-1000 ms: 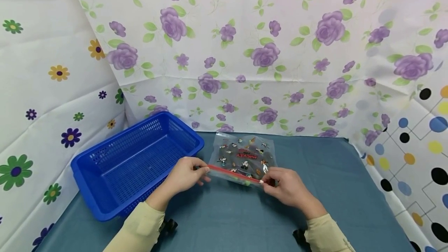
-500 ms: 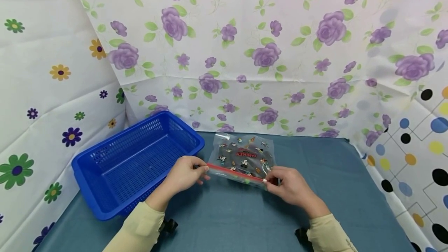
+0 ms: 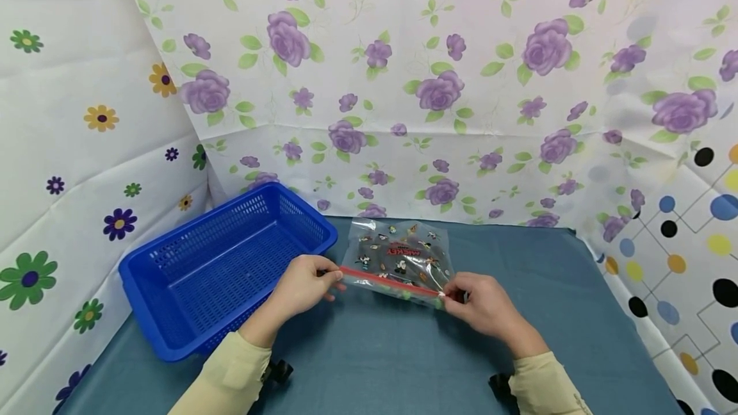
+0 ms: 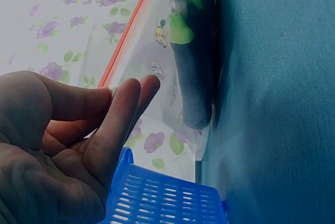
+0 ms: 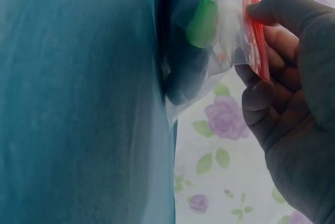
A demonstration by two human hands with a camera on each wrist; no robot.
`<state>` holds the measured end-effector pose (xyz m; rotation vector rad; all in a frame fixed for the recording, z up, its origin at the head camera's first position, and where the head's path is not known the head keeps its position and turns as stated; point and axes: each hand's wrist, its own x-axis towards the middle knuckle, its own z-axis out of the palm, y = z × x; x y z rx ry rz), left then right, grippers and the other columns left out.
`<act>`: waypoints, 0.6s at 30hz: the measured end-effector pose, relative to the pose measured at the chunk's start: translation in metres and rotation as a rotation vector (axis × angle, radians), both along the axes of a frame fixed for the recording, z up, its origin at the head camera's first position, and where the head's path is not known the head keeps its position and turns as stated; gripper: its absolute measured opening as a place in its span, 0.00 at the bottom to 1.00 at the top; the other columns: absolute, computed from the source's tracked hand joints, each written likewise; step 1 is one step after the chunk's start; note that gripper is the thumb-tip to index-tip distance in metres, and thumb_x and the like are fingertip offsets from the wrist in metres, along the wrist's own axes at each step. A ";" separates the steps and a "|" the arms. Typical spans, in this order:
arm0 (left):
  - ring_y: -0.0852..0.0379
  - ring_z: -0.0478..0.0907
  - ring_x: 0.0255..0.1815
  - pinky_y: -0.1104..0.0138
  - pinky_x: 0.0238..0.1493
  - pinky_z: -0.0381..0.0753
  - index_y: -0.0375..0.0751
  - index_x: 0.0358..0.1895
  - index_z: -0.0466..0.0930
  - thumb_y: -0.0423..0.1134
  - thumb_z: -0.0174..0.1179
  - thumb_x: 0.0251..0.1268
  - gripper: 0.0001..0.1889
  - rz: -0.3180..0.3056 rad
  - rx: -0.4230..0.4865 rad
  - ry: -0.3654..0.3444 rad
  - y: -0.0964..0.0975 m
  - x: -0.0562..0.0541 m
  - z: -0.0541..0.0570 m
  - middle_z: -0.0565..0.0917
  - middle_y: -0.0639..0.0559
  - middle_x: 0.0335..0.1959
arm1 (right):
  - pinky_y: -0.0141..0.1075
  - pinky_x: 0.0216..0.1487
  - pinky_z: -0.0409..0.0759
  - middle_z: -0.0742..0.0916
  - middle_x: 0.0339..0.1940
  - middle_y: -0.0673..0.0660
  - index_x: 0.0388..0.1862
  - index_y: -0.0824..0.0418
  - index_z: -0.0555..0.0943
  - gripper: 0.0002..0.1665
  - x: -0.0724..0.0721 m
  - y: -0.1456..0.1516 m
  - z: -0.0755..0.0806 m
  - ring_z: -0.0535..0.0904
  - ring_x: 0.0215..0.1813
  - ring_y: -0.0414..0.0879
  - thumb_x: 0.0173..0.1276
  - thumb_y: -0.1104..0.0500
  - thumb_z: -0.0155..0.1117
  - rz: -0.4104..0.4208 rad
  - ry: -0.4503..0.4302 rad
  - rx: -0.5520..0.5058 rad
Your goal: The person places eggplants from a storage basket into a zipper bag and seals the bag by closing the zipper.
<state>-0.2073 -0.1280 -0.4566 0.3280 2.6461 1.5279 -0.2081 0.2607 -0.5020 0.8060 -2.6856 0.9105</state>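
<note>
A clear zip bag (image 3: pixel 398 252) with a cartoon print and red lettering lies on the table, its red zip strip (image 3: pixel 392 283) toward me. My left hand (image 3: pixel 300 284) pinches the left end of the strip between thumb and fingers. At the right end, my right hand (image 3: pixel 481 306) pinches the strip beside a small white slider (image 3: pixel 442 295). Inside the bag, the left wrist view shows a dark, long bundle (image 4: pixel 194 85) with bright green patches (image 4: pixel 181 30). What that bundle is, I cannot tell. In the right wrist view, the thumb presses on the red strip (image 5: pixel 256 41).
To the left stands a blue perforated plastic basket (image 3: pixel 230 274), its near right side close behind my left hand. A blue-green cloth (image 3: pixel 380 364) covers the table. Flower-patterned sheets (image 3: pixel 380 95) hang at the back and left, a dotted one (image 3: pixel 674 274) at the right.
My right hand has slid a little to the right along the red strip, with the white slider at its fingertips. The bag has shifted slightly left, and my left hand has stayed nearly still.
</note>
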 end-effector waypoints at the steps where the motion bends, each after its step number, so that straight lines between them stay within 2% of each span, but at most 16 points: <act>1: 0.54 0.91 0.28 0.46 0.39 0.92 0.32 0.48 0.94 0.32 0.65 0.83 0.08 0.003 0.003 0.000 0.000 0.000 0.001 0.94 0.48 0.36 | 0.34 0.33 0.79 0.82 0.32 0.33 0.38 0.43 0.89 0.13 0.000 0.001 0.000 0.76 0.32 0.30 0.70 0.63 0.81 -0.005 0.004 0.003; 6: 0.53 0.91 0.29 0.47 0.38 0.92 0.31 0.48 0.93 0.32 0.65 0.83 0.09 0.010 0.012 -0.003 -0.001 0.001 0.003 0.94 0.47 0.37 | 0.34 0.33 0.79 0.81 0.32 0.34 0.37 0.45 0.90 0.12 -0.001 0.004 0.000 0.76 0.32 0.30 0.69 0.63 0.81 -0.018 0.011 0.009; 13: 0.43 0.93 0.34 0.46 0.38 0.92 0.33 0.47 0.93 0.31 0.65 0.83 0.08 0.019 0.031 0.005 -0.003 0.000 0.004 0.94 0.46 0.38 | 0.35 0.32 0.78 0.81 0.32 0.34 0.37 0.42 0.89 0.15 -0.002 0.008 -0.002 0.75 0.31 0.31 0.70 0.64 0.80 -0.031 0.006 0.006; 18: 0.46 0.93 0.33 0.47 0.38 0.92 0.34 0.46 0.93 0.31 0.65 0.82 0.07 0.031 0.025 0.011 -0.003 0.000 0.005 0.94 0.47 0.37 | 0.35 0.32 0.78 0.82 0.32 0.34 0.37 0.43 0.89 0.14 -0.003 0.012 -0.001 0.75 0.32 0.31 0.70 0.64 0.80 -0.046 -0.003 0.014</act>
